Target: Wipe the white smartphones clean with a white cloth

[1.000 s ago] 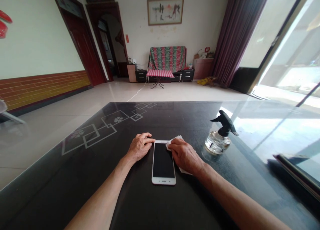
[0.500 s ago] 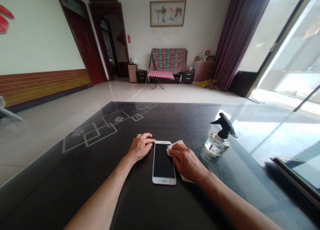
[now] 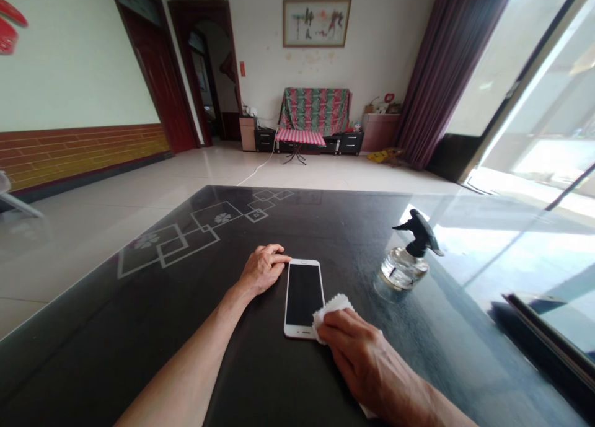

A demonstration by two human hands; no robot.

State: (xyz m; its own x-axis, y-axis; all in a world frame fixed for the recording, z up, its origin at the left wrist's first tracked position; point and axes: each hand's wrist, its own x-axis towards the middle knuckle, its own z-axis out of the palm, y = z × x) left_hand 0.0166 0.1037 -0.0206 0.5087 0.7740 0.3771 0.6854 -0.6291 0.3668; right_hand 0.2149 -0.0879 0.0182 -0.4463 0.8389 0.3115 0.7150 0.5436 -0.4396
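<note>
A white phone [image 3: 304, 295] with a dark screen lies face up on the black table [image 3: 260, 377]. My left hand [image 3: 264, 269] rests on the table at its upper left, fingers partly curled, a fingertip touching the phone's top left corner. My right hand [image 3: 356, 346] is closed on a white cloth [image 3: 335, 308], which covers the phone's lower right corner. More of the cloth shows beneath that hand.
A clear spray bottle [image 3: 405, 267] with a black trigger head stands right of the phone. At the right edge lies a long dark object [image 3: 553, 337]. Beyond the table are a cloth-covered piece of furniture [image 3: 316, 111] and a small pink-topped table [image 3: 300, 137].
My right hand has moved with the cloth down the phone's right side, from near the top to the bottom corner. The left hand keeps its place at the top corner.
</note>
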